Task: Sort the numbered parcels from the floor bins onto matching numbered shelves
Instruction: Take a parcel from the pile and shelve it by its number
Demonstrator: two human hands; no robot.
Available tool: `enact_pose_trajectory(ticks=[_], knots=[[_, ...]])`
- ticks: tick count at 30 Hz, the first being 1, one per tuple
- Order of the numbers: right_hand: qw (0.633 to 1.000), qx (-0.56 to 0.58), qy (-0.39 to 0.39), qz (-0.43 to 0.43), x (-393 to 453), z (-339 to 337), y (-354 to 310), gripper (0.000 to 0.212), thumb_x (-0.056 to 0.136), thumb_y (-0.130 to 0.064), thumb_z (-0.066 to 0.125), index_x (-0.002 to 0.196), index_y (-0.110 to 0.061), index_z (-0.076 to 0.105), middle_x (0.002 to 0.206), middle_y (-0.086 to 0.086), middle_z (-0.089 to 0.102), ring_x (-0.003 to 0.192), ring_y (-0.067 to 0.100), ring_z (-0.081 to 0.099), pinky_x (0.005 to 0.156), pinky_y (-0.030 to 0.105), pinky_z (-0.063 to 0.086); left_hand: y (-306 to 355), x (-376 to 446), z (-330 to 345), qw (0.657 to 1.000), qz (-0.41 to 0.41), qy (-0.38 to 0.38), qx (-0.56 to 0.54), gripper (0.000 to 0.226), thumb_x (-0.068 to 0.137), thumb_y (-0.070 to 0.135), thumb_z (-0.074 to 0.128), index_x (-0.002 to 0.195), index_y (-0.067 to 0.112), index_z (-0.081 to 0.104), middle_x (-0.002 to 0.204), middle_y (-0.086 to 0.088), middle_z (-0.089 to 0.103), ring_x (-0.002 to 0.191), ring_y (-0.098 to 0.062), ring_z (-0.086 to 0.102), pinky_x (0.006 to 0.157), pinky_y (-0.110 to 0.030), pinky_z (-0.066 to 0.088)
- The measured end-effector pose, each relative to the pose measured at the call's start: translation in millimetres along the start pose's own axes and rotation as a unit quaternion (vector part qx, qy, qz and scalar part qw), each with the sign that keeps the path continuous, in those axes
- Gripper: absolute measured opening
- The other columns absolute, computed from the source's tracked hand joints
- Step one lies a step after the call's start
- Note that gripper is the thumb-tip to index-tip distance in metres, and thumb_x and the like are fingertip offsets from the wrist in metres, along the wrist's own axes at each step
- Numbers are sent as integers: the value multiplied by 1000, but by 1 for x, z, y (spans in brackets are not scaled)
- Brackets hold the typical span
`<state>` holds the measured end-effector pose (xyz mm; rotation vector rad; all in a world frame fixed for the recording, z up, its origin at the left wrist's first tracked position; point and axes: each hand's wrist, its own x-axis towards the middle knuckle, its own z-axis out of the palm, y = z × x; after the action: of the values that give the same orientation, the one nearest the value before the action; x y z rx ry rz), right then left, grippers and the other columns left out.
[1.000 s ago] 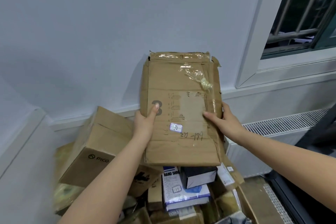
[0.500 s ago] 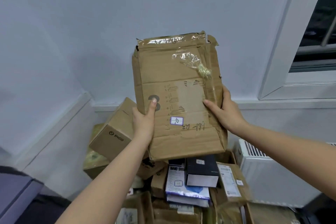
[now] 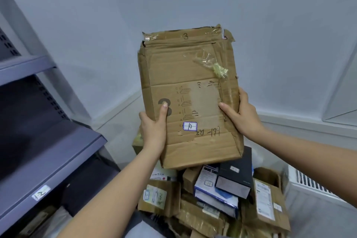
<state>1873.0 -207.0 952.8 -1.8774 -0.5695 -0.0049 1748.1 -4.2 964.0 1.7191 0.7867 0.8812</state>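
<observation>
A flat, worn brown cardboard parcel [image 3: 190,83] stands upright in front of me, held above the pile. A small white sticker [image 3: 190,126] on it reads 10, and a printed 3 sits near its left edge. My left hand [image 3: 154,129] grips the parcel's lower left edge, thumb across the front. On the right edge, my right hand [image 3: 241,114] holds it the same way. Grey metal shelves [image 3: 52,162] stand at the left; a white label [image 3: 41,195] on the lower shelf's front lip is blurred.
Below the parcel lies a heap of parcels [image 3: 216,195]: brown boxes, a blue-and-white box labelled 11, a black box. A white radiator [image 3: 313,183] runs along the right wall. White walls meet in a corner behind the parcel.
The view has swung left and the shelves have come into sight. The parcel has risen slightly and stays in both hands; the window has left the view.
</observation>
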Motion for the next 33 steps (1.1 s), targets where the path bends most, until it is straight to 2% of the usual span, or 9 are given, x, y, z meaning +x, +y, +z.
enact_pose_trajectory(ticks=[3, 9, 14, 19, 22, 24, 27, 30, 33], knots=[[1000, -2, -20, -13, -4, 16, -11, 84, 87, -53, 60, 151, -23, 15, 140, -1, 49, 122, 18, 52, 105, 42, 43, -3, -4, -25, 1000, -1, 20, -3, 49, 86, 58, 61, 106, 16, 46, 98, 8, 58, 100, -19, 58, 85, -33, 45], [998, -6, -49, -34, -22, 57, -37, 85, 86, -55, 59, 151, -22, 15, 140, 2, 51, 124, 22, 52, 105, 44, 42, -7, -14, -83, 998, 4, 62, -5, 46, 85, 56, 62, 110, 19, 47, 93, 19, 55, 99, -14, 56, 81, -28, 42], [996, -19, -65, -60, -46, 89, -67, 83, 87, -56, 58, 151, -22, 17, 140, -1, 51, 123, 21, 52, 102, 40, 43, -13, -24, -137, 995, 2, 95, -21, 49, 84, 57, 64, 112, 19, 51, 106, 9, 63, 105, -16, 60, 94, -38, 48], [995, -28, -69, -71, -79, 115, -99, 81, 87, -57, 58, 150, -21, 19, 138, 1, 54, 122, 22, 54, 101, 42, 45, -11, -39, -192, 994, -2, 106, -12, 48, 84, 58, 62, 101, 16, 48, 93, 11, 58, 92, -15, 59, 72, -31, 45], [994, -35, -65, -86, -100, 128, -117, 87, 80, -70, 54, 147, -24, 22, 138, 1, 53, 123, 22, 53, 103, 44, 44, -8, -49, -223, 993, 6, 117, -8, 49, 85, 57, 62, 102, 13, 48, 92, 10, 57, 91, -16, 57, 75, -30, 42], [993, -22, -69, -88, -114, 135, -126, 82, 83, -66, 55, 146, -25, 23, 138, 0, 52, 124, 21, 51, 104, 45, 42, -8, -55, -241, 993, 13, 120, -1, 48, 85, 56, 62, 101, 13, 47, 90, 11, 56, 90, -16, 56, 75, -30, 42], [993, -15, -79, -84, -133, 144, -136, 75, 85, -64, 56, 144, -33, 22, 137, -3, 51, 123, 20, 52, 102, 47, 44, -7, -65, -264, 992, 23, 121, 13, 49, 86, 55, 62, 102, 11, 47, 88, 12, 54, 82, -10, 53, 63, -24, 39], [993, 8, -90, -75, -151, 148, -145, 78, 87, -59, 58, 148, -27, 20, 139, -1, 49, 124, 20, 51, 105, 45, 43, -4, -73, -284, 992, 36, 117, 18, 52, 86, 54, 63, 105, 8, 47, 88, 11, 54, 81, -6, 52, 61, -17, 37], [994, 10, -80, -69, -167, 149, -150, 80, 86, -57, 59, 148, -22, 22, 140, -1, 49, 125, 19, 49, 105, 43, 42, -4, -80, -297, 992, 40, 115, 28, 54, 85, 54, 63, 105, 6, 48, 88, 9, 54, 86, -13, 54, 61, -18, 37]])
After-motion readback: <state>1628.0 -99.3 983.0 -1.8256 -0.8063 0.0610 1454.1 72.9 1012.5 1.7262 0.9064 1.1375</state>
